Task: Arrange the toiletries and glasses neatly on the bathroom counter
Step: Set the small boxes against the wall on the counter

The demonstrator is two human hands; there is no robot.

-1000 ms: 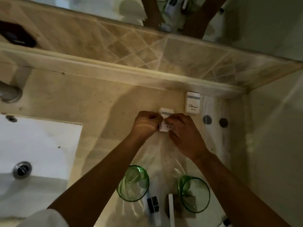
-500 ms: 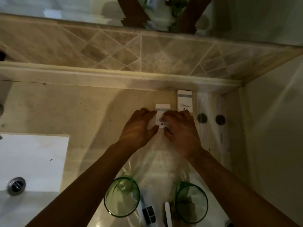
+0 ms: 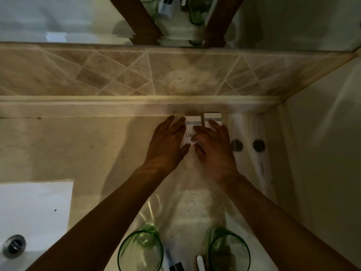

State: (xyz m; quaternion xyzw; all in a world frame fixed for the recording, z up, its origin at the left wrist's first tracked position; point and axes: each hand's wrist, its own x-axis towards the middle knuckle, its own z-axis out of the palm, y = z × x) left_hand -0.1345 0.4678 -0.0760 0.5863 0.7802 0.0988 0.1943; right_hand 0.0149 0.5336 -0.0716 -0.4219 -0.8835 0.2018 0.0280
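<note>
Two small white boxes stand side by side against the back ledge of the beige counter (image 3: 68, 149). My left hand (image 3: 168, 143) lies flat with straight fingers against the left box (image 3: 190, 132). My right hand (image 3: 213, 145) rests with spread fingers over the seam, partly covering the right box (image 3: 212, 116). Near the bottom edge stand two green glasses, one on the left (image 3: 140, 253) and one on the right (image 3: 229, 251). Between the glasses lie small toiletry items (image 3: 175, 265), cut off by the frame.
A white sink (image 3: 33, 212) with a metal drain (image 3: 13, 246) fills the lower left. Clear plastic sheet (image 3: 197, 204) covers the counter under the items. Two dark round caps (image 3: 258, 145) sit right of the boxes. A wall closes the right side; a mirror sits above the tiled backsplash.
Both hands have pushed the left box away from me to the back ledge, beside the other box. The fingers went from pinching it to lying flat.
</note>
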